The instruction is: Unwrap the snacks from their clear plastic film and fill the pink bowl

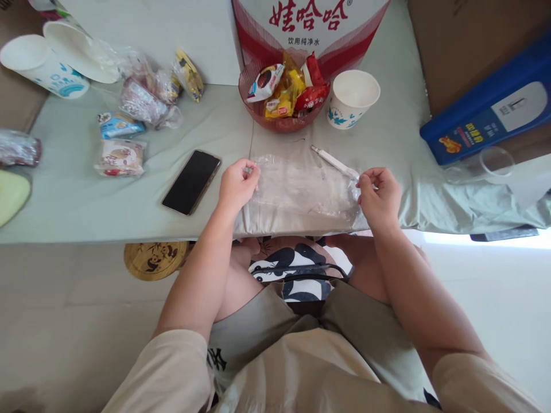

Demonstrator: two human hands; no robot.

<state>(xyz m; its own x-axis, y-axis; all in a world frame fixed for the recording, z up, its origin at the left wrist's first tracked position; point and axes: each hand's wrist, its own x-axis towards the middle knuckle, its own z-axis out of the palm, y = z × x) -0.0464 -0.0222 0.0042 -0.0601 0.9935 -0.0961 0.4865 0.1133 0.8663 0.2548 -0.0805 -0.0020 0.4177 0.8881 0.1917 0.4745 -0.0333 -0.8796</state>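
A clear plastic bag point(301, 186) is stretched flat over the cloth-covered table between my two hands. My left hand point(240, 182) pinches its left end, fingers closed. At the opposite end my right hand point(379, 194) grips the crumpled edge between thumb and fingers. A white pen point(334, 162) lies slantwise at the bag's upper right edge, its lower end close to my right fingers; whether they touch it I cannot tell. Left of my left hand rests a dark-screened phone point(191, 182).
Behind the bag stand a pink bowl point(275, 122) of wrapped snacks and a paper cup point(353, 100). Wrapped snacks point(123, 156) and tipped paper cups point(47, 66) lie at the left. A blue box point(491, 109) and a clear plastic cup point(495, 166) are at the right. The table's front edge point(107, 241) is near my forearms.
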